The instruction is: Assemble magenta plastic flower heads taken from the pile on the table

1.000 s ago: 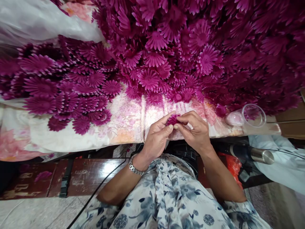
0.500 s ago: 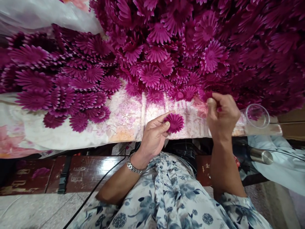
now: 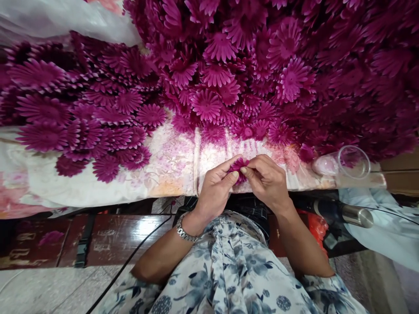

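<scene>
Both hands pinch one small magenta flower piece (image 3: 238, 168) just below the middle of the frame: the left hand (image 3: 214, 192) closes thumb and forefinger on its left side, and the right hand (image 3: 268, 181) closes its fingertips on the right side, so that most of the piece is hidden between them. Whether one layer or two lie in the pinch cannot be told. It is held above the near edge of the floral cloth (image 3: 170, 170), just in front of the big heap of flower pieces (image 3: 248, 65) that fills the upper frame. A clear plastic cup (image 3: 352, 161) lies on its side at the right edge of the cloth, near the right hand, and a metal watch (image 3: 185, 231) sits on the left wrist.

To do this well, it seems best to keep the left pinch steady as the anchor, let the right fingertips line up the centres, and press at the hub rather than on the thin petals, which would likely bend.
</scene>
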